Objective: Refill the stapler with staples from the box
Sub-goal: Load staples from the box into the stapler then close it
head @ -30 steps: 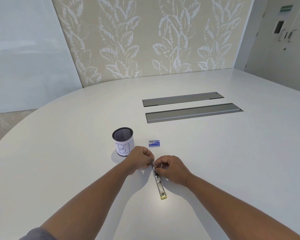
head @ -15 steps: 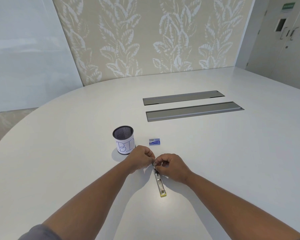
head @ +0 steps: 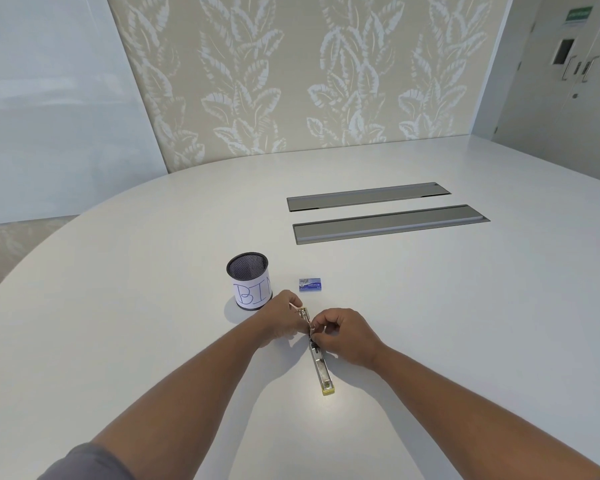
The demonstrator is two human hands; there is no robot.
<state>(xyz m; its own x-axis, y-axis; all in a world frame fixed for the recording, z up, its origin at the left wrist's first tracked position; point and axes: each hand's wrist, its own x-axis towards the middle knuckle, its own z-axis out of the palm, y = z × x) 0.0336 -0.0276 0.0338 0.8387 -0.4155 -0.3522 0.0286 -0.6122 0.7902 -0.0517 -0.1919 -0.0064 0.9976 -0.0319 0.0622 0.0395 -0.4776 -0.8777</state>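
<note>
A slim metal stapler (head: 321, 367) lies opened flat on the white table, its yellow-tipped end pointing toward me. My left hand (head: 279, 320) grips the stapler's far end from the left. My right hand (head: 343, 336) pinches its middle from the right; whether it holds staples is hidden by the fingers. The small blue staple box (head: 311, 285) rests shut on the table just beyond my hands, apart from them.
A black mesh cup (head: 249, 280) with a paper label reading "BIN" stands left of the box, close to my left hand. Two long grey cable hatches (head: 388, 223) are set into the white table (head: 465, 323) farther back.
Both hands stay on the stapler with only small finger shifts. The far end of the stapler now shows a little more above my left fingers. The box and cup are unmoved.
</note>
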